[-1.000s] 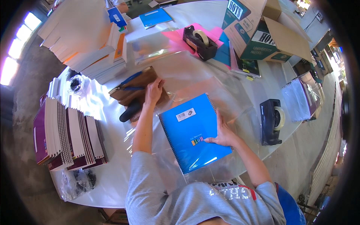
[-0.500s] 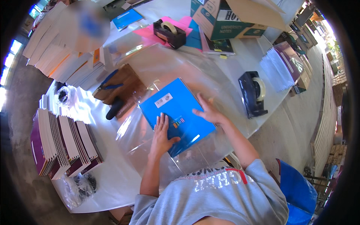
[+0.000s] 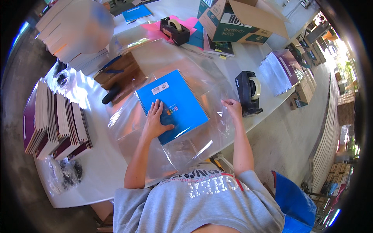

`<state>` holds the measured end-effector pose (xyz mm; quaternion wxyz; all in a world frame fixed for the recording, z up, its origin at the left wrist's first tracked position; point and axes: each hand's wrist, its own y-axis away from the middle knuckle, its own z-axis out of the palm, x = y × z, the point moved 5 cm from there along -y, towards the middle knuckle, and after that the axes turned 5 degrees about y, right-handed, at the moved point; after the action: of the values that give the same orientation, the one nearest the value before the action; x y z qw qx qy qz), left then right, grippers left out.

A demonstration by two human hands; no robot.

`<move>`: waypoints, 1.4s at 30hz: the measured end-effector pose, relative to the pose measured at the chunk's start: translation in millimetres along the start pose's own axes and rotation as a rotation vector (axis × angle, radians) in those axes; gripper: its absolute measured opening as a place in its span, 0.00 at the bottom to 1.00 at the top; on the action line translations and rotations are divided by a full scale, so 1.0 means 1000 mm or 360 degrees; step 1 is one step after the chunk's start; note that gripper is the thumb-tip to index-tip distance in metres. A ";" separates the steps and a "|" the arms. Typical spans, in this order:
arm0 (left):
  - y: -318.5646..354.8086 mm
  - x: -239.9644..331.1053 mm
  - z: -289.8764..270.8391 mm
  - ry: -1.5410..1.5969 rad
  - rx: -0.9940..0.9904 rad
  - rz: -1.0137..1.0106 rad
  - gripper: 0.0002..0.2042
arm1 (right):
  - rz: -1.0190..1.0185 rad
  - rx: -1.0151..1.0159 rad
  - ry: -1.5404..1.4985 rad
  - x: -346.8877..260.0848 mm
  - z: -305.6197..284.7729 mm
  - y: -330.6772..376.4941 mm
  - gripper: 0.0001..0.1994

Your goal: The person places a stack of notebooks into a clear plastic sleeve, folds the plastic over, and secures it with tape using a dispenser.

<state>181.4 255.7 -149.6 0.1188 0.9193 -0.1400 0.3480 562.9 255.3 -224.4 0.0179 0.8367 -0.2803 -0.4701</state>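
A blue spiral notebook (image 3: 182, 99) with a white label lies tilted on a sheet of clear plastic film (image 3: 155, 155), its wire binding toward the right. My left hand (image 3: 154, 123) rests on the lower left of the cover, fingers stretched and thumb apart. To the right of the notebook, my right hand (image 3: 233, 108) has its thumb and fingertips pinched together at the film's right side. Just beyond that hand stands a black tape dispenser (image 3: 244, 93) with a roll of clear tape.
Past the film's left side lie a brown wooden block (image 3: 128, 68) and dark-handled pliers (image 3: 110, 71). Purple spiral notebooks (image 3: 33, 116) stand at the left. Farther off are a second tape dispenser (image 3: 176, 31) on pink paper, an open carton (image 3: 248, 25) and stacked books (image 3: 58, 29).
My right hand has left the notebook cover and moved right to the film beside the tape dispenser, its fingers closing into a pinch. The left hand stays on the cover.
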 end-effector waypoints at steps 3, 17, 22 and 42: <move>0.000 0.000 -0.001 0.0102 0.0056 0.0037 0.51 | -0.0260 -0.0251 0.0194 -0.015 -0.009 -0.011 0.34; -0.012 0.050 0.021 -0.0198 0.0010 0.0671 0.52 | -0.1429 -0.0400 0.1836 -0.158 0.138 0.173 0.20; -0.020 0.043 0.008 -0.0083 -0.0055 0.0215 0.49 | -0.1902 -0.0031 0.1499 -0.196 0.082 0.202 0.13; -0.011 0.055 0.005 -0.0037 -0.0073 0.0035 0.40 | -0.0824 -0.1435 0.0204 -0.274 0.168 -0.110 0.32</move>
<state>227.4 254.7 -117.2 0.1345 0.9187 -0.1596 0.3354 369.0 520.4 -137.4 0.2767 0.8149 0.1678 -0.4809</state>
